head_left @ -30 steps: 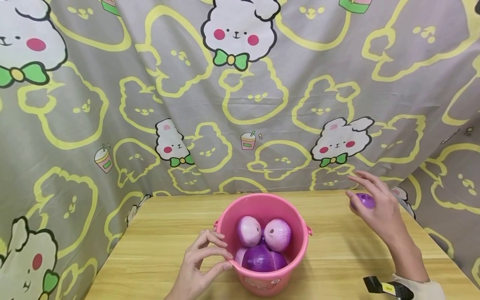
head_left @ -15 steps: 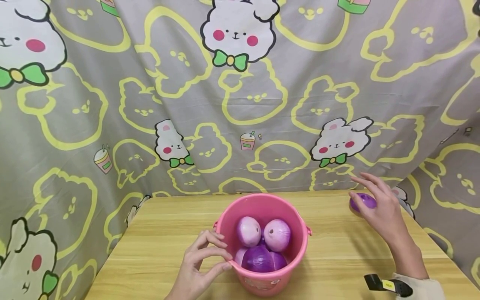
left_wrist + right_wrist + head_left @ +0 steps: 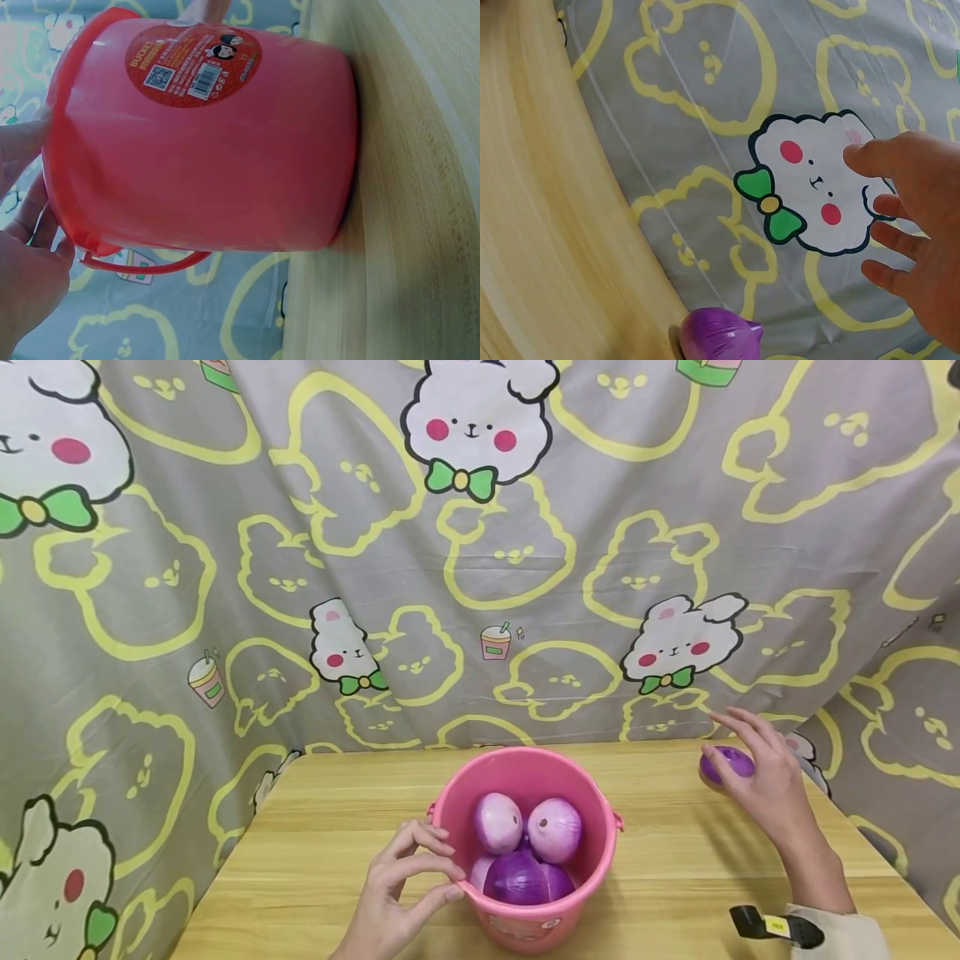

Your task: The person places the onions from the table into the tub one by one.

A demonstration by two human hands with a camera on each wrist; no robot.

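Observation:
A pink bucket point(image 3: 525, 918) stands upright on the wooden table, holding several red onions point(image 3: 517, 877), some pale and some deep purple. At its left rim my left hand point(image 3: 397, 877) pinches the edge between thumb and fingers; the left wrist view shows those fingers point(image 3: 41, 217) along the rim, above the handle. Off at the table's far right corner lies another purple onion point(image 3: 727, 766). My right hand point(image 3: 768, 777) hovers close by it, fingers spread and holding nothing. In the right wrist view the onion point(image 3: 720, 334) sits apart from the hand point(image 3: 922, 232).
A grey curtain point(image 3: 540, 635) with yellow outlines and white rabbits hangs behind and around the table point(image 3: 315, 860). The bucket's pink handle point(image 3: 150, 266) hangs down its side. A black strap point(image 3: 780, 931) is on the right wrist.
My right hand has drifted slightly right, and a little more of the lone onion shows beside the thumb. The left hand and bucket have stayed put.

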